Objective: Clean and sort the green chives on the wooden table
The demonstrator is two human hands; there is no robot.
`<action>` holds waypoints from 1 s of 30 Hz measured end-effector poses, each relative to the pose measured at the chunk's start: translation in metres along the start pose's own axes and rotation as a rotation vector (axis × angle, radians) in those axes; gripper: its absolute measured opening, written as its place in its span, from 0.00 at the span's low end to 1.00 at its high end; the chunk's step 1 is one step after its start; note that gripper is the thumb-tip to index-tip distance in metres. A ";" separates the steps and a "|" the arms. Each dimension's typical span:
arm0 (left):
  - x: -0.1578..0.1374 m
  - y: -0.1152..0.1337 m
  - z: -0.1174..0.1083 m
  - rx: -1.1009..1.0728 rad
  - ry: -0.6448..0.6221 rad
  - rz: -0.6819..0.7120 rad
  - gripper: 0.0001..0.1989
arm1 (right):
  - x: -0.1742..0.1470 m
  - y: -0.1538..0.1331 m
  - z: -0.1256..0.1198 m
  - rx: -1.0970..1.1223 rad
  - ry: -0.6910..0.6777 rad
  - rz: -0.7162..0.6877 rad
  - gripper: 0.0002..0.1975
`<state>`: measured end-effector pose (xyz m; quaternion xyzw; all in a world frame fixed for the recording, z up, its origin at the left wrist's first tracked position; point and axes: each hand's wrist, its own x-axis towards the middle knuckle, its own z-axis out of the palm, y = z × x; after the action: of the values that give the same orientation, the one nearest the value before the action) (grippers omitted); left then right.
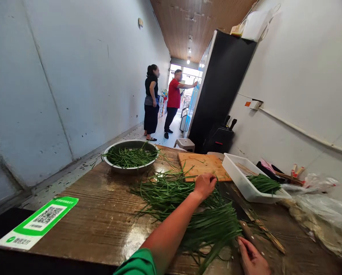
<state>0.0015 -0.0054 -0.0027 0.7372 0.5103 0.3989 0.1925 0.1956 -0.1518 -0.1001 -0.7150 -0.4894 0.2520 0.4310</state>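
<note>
A loose pile of garlic chives [165,194] is spread over the table, with a neater bunch of chives [213,225] at its right. My left hand [205,185] reaches across the pile, close to the cutting board's near edge. Its fingers are curled together, and what they hold, if anything, is hidden. At the lower right, my right hand [252,256] pinches the ends of the neater bunch between thumb and fingers. A knife lies beside that bunch, its wooden handle [249,233] close to my right hand and its dark blade partly covered by chives.
A metal bowl of chives [131,167] stands at the far left. Behind the pile lies a wooden cutting board [202,164]. A white bin [245,191] holds chives and skewers. Loose skewers [271,236], plastic bags [322,214] and a QR-code card [39,223] are around. Two people stand farther back.
</note>
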 end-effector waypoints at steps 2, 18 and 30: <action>0.005 -0.002 -0.012 -0.091 0.089 -0.111 0.14 | 0.000 -0.002 -0.001 -0.008 -0.007 0.011 0.28; -0.006 -0.003 0.029 -0.388 -0.323 -0.130 0.11 | -0.015 -0.012 0.003 0.074 0.098 -0.143 0.24; -0.008 0.007 0.043 -0.271 -0.322 -0.045 0.12 | -0.007 -0.017 0.008 0.130 0.173 -0.170 0.16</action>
<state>0.0383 -0.0103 -0.0267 0.7472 0.4310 0.3366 0.3776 0.1783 -0.1526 -0.0896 -0.6604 -0.4919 0.1831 0.5370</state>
